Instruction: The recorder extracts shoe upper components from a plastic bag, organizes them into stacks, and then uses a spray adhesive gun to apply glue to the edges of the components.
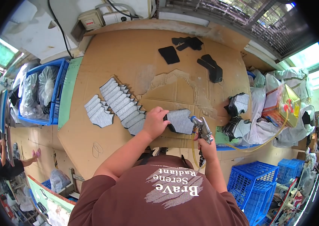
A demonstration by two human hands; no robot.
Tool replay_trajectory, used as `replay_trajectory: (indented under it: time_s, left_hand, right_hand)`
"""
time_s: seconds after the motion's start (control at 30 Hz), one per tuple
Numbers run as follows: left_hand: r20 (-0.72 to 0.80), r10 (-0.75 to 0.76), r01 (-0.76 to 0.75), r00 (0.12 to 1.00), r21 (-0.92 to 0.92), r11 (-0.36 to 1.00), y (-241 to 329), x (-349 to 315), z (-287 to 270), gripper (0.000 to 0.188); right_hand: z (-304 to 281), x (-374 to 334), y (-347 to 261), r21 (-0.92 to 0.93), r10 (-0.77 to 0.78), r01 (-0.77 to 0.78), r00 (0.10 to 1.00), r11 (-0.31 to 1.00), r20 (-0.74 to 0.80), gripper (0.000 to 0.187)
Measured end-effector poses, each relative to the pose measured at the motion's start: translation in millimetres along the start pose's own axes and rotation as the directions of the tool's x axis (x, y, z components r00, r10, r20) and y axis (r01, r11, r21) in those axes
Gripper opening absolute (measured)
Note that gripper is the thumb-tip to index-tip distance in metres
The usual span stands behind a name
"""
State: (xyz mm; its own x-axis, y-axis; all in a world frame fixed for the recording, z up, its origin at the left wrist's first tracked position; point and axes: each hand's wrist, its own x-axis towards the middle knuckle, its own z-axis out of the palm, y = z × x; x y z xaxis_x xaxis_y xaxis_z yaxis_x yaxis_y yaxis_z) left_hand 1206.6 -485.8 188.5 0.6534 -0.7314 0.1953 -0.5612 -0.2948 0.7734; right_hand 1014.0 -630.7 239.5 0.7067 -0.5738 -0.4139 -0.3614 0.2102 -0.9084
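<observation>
My right hand (206, 147) is wrapped round the handle of a metal spray gun (205, 132), with a yellowish hose hanging below it. The nozzle points left at the right edge of a grey, dark-edged fabric piece (181, 121). My left hand (155, 122) grips that piece by its left edge, fingers curled; whether more pieces lie beneath it is hard to tell. Left of this hand, a long row of overlapping grey pieces (118, 98) slants across the cardboard (87, 71), and a shorter overlapping group (98, 112) lies beside it.
Two stacks of grey pieces (238, 127) sit at the right edge. Black cut pieces (169, 55) lie toward the back. A can (280, 105) with a yellow hose stands among plastic bags at right. Blue crates flank the table; a person (6, 165) is at far left.
</observation>
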Motion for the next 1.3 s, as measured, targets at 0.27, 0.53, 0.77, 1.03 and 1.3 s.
replay_trajectory:
  time_s: [0.27,0.53,0.77,1.03,1.3]
  left_hand:
    - [0.032,-0.019,0.018,0.999,0.039,0.999,9.7,7.2,-2.8,0.033]
    - [0.011,0.086,-0.087,0.996,0.106,0.991,7.8,2.3,-0.6,0.032]
    - [0.002,0.104,-0.103,0.995,0.146,0.984,10.6,-0.4,-0.3,0.032]
    - [0.052,0.040,-0.048,0.998,0.157,0.986,6.2,3.4,2.5,0.027]
    - [0.270,-0.372,0.444,0.888,-0.289,0.848,-14.2,-5.3,-3.9,0.016]
  right_hand:
    - [7.7,-5.5,-6.0,-0.029,-0.012,0.014,0.996,0.999,0.089,0.031]
    - [8.1,-3.5,-3.3,0.004,-0.029,0.029,0.996,1.000,0.090,0.035]
    - [6.8,-3.6,-2.4,0.033,-0.036,0.033,0.993,0.999,0.109,0.034]
    - [3.6,-5.7,-1.4,0.048,-0.028,0.023,0.994,0.999,0.106,0.037]
    - [4.7,-6.2,0.3,0.066,-0.043,0.036,0.993,0.997,0.107,0.039]
